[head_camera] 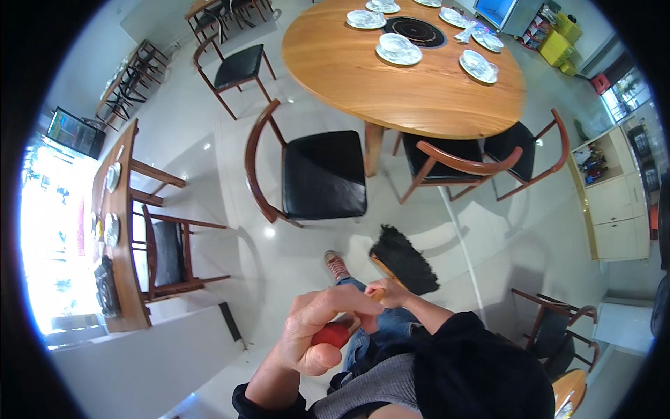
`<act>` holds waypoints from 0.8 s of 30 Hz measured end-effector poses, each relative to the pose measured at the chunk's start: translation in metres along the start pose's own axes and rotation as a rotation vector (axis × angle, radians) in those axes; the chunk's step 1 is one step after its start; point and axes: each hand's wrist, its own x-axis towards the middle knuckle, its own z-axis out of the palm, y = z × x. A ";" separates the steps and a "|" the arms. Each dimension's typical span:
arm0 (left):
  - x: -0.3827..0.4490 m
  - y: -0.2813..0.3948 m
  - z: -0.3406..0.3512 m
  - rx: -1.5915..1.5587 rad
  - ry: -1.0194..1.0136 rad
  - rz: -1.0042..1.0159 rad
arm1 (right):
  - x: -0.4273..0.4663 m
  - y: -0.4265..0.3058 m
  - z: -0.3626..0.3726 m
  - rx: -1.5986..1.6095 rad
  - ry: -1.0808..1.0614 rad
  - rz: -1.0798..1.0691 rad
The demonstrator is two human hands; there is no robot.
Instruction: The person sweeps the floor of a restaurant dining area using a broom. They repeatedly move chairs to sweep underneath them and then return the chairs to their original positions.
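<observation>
A broom stands in front of me, its handle pointing up towards the camera and strongly foreshortened. My left hand (319, 327) is closed around the red end (332, 334) of the handle. Lower down, my right hand (390, 294) grips the pale shaft. The broom head (405, 260), with black bristles along a wooden edge, rests on the glossy tile floor just ahead of my shoe. My hands hide most of the handle, and where it joins the head cannot be seen.
A black-seated wooden chair (324, 175) stands ahead, beside a round wooden table (335, 68) set with wrapped dishes. Another chair (460, 162) is tucked under its near edge. To the left is a wooden table (119, 230) with a chair (170, 251); a cabinet (612, 209) stands at right.
</observation>
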 end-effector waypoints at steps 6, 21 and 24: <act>0.059 -0.009 -0.112 0.144 -0.144 0.089 | 0.078 -0.013 -0.008 -0.059 -0.072 0.127; 0.104 -0.300 -0.423 0.710 0.762 -0.681 | 0.162 -0.049 0.012 -0.033 0.224 0.195; 0.104 -0.342 -0.427 0.035 0.715 -0.892 | 0.181 -0.050 0.023 -0.032 0.242 0.305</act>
